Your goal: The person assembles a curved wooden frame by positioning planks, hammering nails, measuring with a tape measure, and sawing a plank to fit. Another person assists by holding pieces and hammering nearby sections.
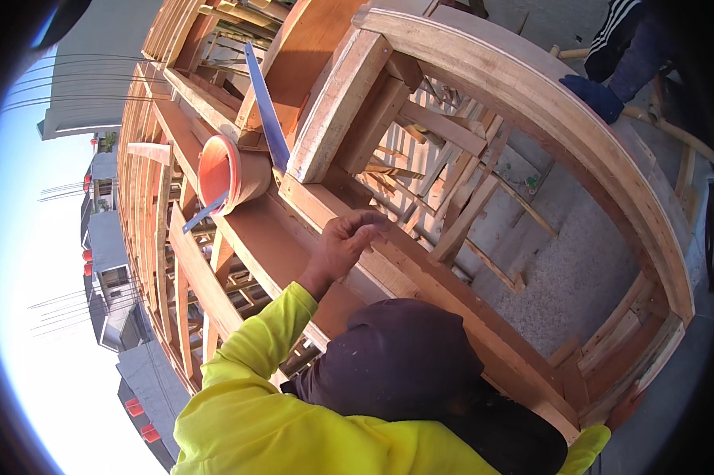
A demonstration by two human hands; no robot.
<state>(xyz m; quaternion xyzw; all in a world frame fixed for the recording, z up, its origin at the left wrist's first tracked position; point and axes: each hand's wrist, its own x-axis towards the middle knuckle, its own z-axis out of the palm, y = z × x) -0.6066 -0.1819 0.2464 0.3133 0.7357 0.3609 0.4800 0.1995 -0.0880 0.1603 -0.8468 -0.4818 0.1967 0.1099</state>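
Timber framework seen from above by the head camera, directions read on a clock face centred on the left hand (347, 247). We see this hand in side view, its fingers curled inward and the thumb drawn up near the forefinger; whether something small is pinched between them, we cannot tell. It appears over the long timber rail (453, 305), which is the nearest piece of work. We note the governing relation: the rail's long axis runs from 10 to 4 o'clock, passing behind the hand, with its longer visible stretch toward 4. Contact between fingers and wood cannot be settled from this angle.

The left hand is clearly the nearer one to the rail's upper stretch. Of the right arm we make out only a yellow cuff (585, 450) at 4 o'clock, beside the frame's lower corner; the right hand's grip cannot be told.

At 10 o'clock we find an orange-red bucket (251, 176), with a narrow blue strip (206, 211) at its mouth, aligned 8 to 2. At 11 o'clock a tapered blue blade (266, 111) stands between bucket and curved frame (523, 73), its axis close to 11 to 5. A co-worker's dark-blue-covered extremity (594, 98) appears at the curved frame's outer side, toward 2 o'clock.
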